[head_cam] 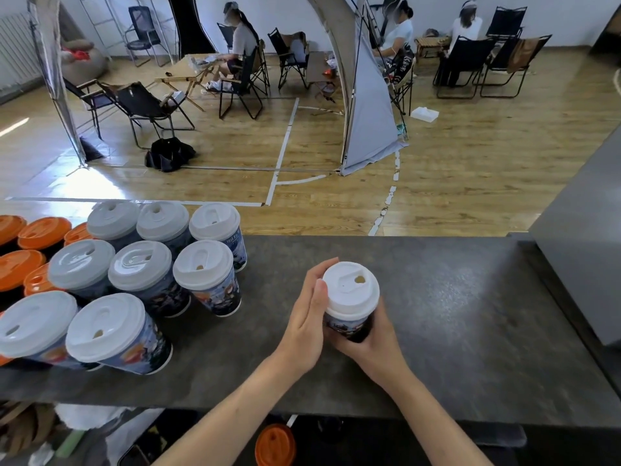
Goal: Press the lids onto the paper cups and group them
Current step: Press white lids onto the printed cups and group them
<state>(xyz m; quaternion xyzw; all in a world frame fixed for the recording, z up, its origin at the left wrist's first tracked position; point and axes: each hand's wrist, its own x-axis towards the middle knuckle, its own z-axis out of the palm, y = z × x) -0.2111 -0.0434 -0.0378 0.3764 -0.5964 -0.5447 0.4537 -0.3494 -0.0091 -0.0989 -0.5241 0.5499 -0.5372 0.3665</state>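
My right hand [369,343] is curled around the lower body of a paper cup [349,327], fingers wrapped under it from the near side. My left hand [309,319] lies flat against the cup's left side, fingers straight and together, the fingertips reaching up beside the rim of the white lid [351,290]. The lid sits on the cup's mouth. The cup stands about upright, its long axis running up toward me, lid on top. The lid's sip hole points to the far right, away from my body. My hands hide the base, so I cannot tell whether it touches the surface [463,314].

Well apart to the left, on the same dark surface, stand the lidded cups [203,264]: eight with white lids, packed close in rows. They are upright, and the wide view makes them seem to lean outward. Farther left, touching that group, are cups with orange lids [43,232].
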